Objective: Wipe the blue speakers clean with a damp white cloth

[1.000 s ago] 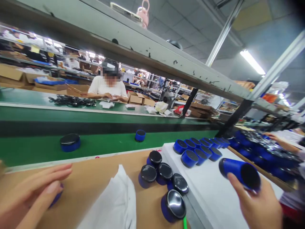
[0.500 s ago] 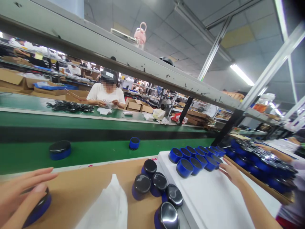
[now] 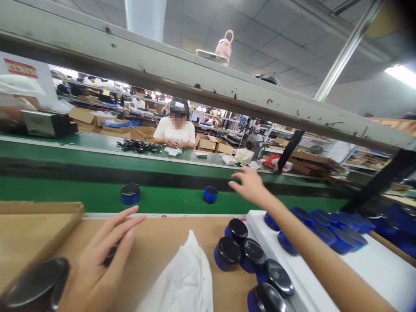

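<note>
My left hand [image 3: 102, 260] curves over a dark round unit [image 3: 111, 255] on the brown board, thumb on the near side, fingers beyond; the hand covers most of it. Stretched over the green belt, my right hand [image 3: 249, 186] has its fingers apart and holds nothing. Just left of and below it, a blue round unit with a dark top [image 3: 211, 195] sits on the belt. Farther left stands another blue unit with a glossy black lid [image 3: 130, 193]. Several black-topped blue units [image 3: 228, 252] are grouped on the board beside a white cloth [image 3: 185, 281].
Rows of blue units [image 3: 320, 234] stand on a white foam slab [image 3: 373, 277] at right, partly behind my forearm. A cardboard tray [image 3: 69, 225] lies left, near a black-lidded unit [image 3: 35, 281]. A metal shelf beam [image 3: 182, 69] crosses above. A co-worker [image 3: 177, 125] sits opposite.
My right hand has left the rows on the foam slab and moved up and left over the belt. The view has turned left; my left hand remains over a round unit.
</note>
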`<state>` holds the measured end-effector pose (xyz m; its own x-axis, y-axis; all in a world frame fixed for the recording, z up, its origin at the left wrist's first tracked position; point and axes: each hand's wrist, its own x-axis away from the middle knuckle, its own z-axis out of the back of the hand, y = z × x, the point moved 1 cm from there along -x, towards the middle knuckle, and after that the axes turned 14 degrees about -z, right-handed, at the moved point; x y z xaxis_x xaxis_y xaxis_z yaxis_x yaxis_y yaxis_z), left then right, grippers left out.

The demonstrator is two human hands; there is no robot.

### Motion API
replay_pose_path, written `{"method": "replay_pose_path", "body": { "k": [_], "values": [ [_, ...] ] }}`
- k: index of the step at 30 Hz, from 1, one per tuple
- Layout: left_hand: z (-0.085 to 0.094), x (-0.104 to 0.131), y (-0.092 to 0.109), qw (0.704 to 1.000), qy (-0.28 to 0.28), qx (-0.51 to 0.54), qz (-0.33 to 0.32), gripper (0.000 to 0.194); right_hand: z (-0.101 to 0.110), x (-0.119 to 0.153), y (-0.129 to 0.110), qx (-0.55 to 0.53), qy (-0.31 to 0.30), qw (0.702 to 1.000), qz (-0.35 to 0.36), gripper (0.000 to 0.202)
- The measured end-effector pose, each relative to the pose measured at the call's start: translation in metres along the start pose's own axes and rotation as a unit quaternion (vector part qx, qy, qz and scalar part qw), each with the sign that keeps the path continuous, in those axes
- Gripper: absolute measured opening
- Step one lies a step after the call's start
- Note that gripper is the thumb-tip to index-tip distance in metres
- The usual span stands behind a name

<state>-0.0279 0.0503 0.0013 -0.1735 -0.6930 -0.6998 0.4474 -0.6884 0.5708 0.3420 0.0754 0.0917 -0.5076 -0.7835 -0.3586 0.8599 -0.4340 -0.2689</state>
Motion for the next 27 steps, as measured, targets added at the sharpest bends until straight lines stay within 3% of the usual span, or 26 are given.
{"method": "replay_pose_path", "body": {
  "k": [2,4,8,11,14,17,20,23,27],
  "values": [
    [0.0,0.0,0.004,0.999,-0.032,-0.01,0.011,0.028,-0.043,0.001,-0.036,0.035,-0.049,0.998,-0.016,0.037],
    [-0.002,0.0,0.01,0.999,-0.022,-0.006,0.031,0.028,-0.076,0.006,-0.056,0.058,-0.088,0.993,-0.05,0.039],
    [-0.008,-0.001,0.019,0.997,-0.008,0.069,0.04,0.027,-0.102,0.012,-0.074,0.063,-0.135,0.985,-0.088,0.037],
    [-0.009,-0.004,0.017,0.988,-0.031,0.132,0.077,0.028,-0.096,0.02,-0.096,0.014,-0.171,0.984,-0.051,0.035],
    [-0.003,-0.009,0.015,0.977,-0.035,0.175,0.115,0.03,-0.072,0.053,-0.127,-0.092,-0.205,0.973,0.061,0.036],
    [0.004,-0.011,0.02,0.958,-0.034,0.227,0.17,0.036,-0.034,0.11,-0.147,-0.214,-0.244,0.925,0.199,0.054],
    [0.009,-0.009,0.03,0.912,-0.083,0.321,0.24,0.052,-0.004,0.163,-0.143,-0.277,-0.293,0.872,0.277,0.08],
    [0.01,-0.006,0.041,0.851,-0.128,0.42,0.288,0.053,-0.003,0.189,-0.125,-0.327,-0.266,0.865,0.271,0.094],
    [0.006,-0.005,0.048,0.828,-0.079,0.483,0.274,0.045,-0.037,0.2,-0.108,-0.425,-0.187,0.869,0.17,0.069]
  ]
}}
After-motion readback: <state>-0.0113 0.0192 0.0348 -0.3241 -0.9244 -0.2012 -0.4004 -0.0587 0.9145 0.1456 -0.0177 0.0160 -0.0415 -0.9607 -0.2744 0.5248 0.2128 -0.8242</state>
